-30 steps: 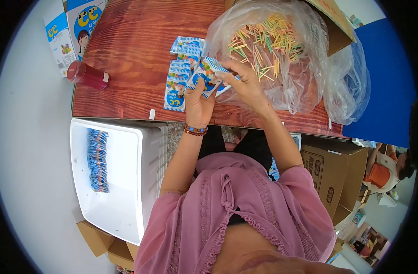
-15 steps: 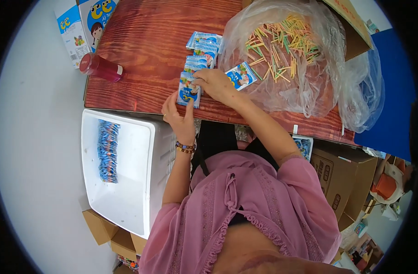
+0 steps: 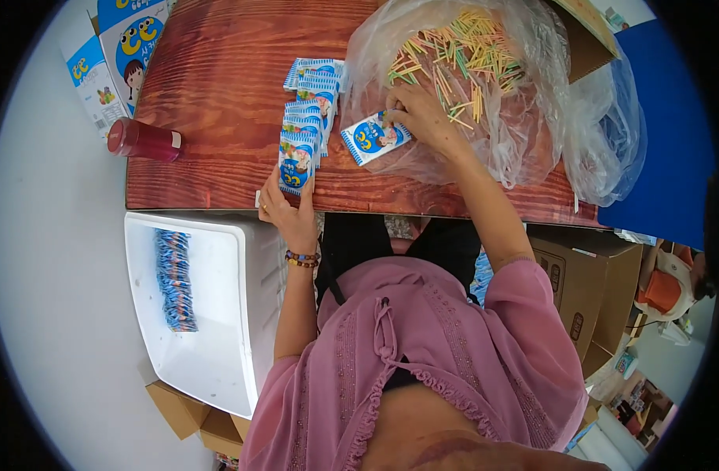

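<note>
A row of overlapping blue-and-white snack packets (image 3: 301,118) lies on the wooden table. My left hand (image 3: 290,213) grips the nearest packet (image 3: 297,166) of that row, thumb on one side and fingers on the other. To the right, a single snack packet (image 3: 369,143) lies tilted at the edge of a clear plastic bag. My right hand (image 3: 425,119) has its fingers closed at this packet's upper right corner; the fingertips are partly hidden. Just beyond that hand, many thin pastel-coloured sticks (image 3: 461,59) lie in a loose heap on the clear plastic bag (image 3: 532,149).
A red-lidded jar (image 3: 147,140) lies at the table's left, near printed cartons (image 3: 132,55). Below it, a white foam box (image 3: 218,330) holds a row of packets (image 3: 175,279). Cardboard boxes stand at the right (image 3: 591,275) and lower left (image 3: 179,408).
My right hand has left the overlapping row and moved right to the single packet. My left hand stays at the row's near end. The whole view has shifted slightly.
</note>
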{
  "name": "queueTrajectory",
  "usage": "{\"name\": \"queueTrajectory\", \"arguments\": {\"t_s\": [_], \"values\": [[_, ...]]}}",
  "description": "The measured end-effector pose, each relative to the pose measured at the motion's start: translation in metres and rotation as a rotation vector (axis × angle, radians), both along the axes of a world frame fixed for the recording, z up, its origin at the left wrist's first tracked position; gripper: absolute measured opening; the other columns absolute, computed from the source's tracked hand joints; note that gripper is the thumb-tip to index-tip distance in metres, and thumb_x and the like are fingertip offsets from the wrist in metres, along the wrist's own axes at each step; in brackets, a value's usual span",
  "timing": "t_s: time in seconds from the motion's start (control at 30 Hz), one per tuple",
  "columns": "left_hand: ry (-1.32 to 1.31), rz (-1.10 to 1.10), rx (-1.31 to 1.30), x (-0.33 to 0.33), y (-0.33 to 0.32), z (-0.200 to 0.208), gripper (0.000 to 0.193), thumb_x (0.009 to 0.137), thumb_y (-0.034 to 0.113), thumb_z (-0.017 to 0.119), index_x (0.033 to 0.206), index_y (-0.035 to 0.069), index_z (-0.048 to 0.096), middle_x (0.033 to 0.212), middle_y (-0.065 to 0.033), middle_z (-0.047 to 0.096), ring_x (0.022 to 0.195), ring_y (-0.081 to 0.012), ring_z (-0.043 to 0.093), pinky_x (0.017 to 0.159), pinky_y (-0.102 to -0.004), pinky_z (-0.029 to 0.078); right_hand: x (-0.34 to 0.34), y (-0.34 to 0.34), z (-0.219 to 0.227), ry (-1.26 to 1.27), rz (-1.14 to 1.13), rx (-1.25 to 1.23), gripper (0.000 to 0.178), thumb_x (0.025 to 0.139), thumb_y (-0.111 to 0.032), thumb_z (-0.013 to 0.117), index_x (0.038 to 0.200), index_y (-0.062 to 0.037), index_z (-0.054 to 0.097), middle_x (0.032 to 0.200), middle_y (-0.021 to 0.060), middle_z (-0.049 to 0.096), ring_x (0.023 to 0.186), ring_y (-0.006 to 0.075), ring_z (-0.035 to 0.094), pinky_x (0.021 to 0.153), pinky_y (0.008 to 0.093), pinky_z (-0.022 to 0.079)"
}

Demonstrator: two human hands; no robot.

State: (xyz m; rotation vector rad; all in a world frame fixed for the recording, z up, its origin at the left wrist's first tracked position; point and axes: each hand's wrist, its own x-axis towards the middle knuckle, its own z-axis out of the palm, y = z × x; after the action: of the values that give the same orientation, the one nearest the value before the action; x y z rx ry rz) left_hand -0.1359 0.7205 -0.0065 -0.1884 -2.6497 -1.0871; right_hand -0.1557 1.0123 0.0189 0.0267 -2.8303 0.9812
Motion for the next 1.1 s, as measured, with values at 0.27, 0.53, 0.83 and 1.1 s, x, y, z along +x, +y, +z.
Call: {"name": "queueTrajectory", "arguments": {"t_s": [0.27, 0.53, 0.83, 1.1], "values": [[0.258, -0.152, -0.015, -0.006, 0.025, 0.019, 0.052, 0.078, 0.018, 0.073, 0.125, 0.007, 0.052, 0.119, -0.0106, 0.054, 0.115, -0.0285, 0.044, 0.099, -0.0415, 0.028, 0.003, 0.014, 0.002, 0.351, 0.07, 0.105, 0.009, 0.08, -0.015, 0.063, 0.08, -0.0058, 0.061, 0.079, 0.0057, 0.061, 0.081, 0.0253, 0.058, 0.08, 0.037, 0.04], [0.229, -0.421, -0.285, -0.044, 0.109, 0.023, 0.03, 0.072, 0.016, 0.073, 0.099, 0.009, 0.06, 0.101, -0.0079, 0.057, 0.101, -0.0283, 0.048, 0.087, -0.046, 0.028, 0.014, 0.019, -0.001, 0.464, 0.116, -0.033, 0.007, 0.084, -0.016, 0.062, 0.084, -0.0096, 0.064, 0.083, 0.0025, 0.063, 0.082, 0.021, 0.059, 0.082, 0.0351, 0.038], [0.365, -0.493, -0.293, -0.056, 0.102, 0.027, 0.015, 0.077, 0.022, 0.07, 0.087, 0.011, 0.065, 0.087, -0.0039, 0.063, 0.095, -0.0223, 0.052, 0.086, -0.0429, 0.026, 0.012, 0.021, 0.002, 0.66, 0.069, 0.036, 0.009, 0.082, -0.01, 0.063, 0.087, -0.0028, 0.066, 0.09, 0.0078, 0.066, 0.085, 0.0264, 0.062, 0.082, 0.0367, 0.044], [-0.099, -0.518, 0.39, -0.044, 0.108, 0.051, 0.016, 0.081, 0.013, 0.071, 0.094, 0.004, 0.068, 0.077, -0.0045, 0.066, 0.073, -0.0115, 0.058, 0.069, -0.0298, 0.043, 0.029, 0.018, 0.038, 0.127, 0.144, -0.766, 0.008, 0.087, -0.008, 0.063, 0.093, -0.0023, 0.064, 0.086, 0.0004, 0.063, 0.081, 0.0065, 0.057, 0.07, 0.0237, 0.045]]}}
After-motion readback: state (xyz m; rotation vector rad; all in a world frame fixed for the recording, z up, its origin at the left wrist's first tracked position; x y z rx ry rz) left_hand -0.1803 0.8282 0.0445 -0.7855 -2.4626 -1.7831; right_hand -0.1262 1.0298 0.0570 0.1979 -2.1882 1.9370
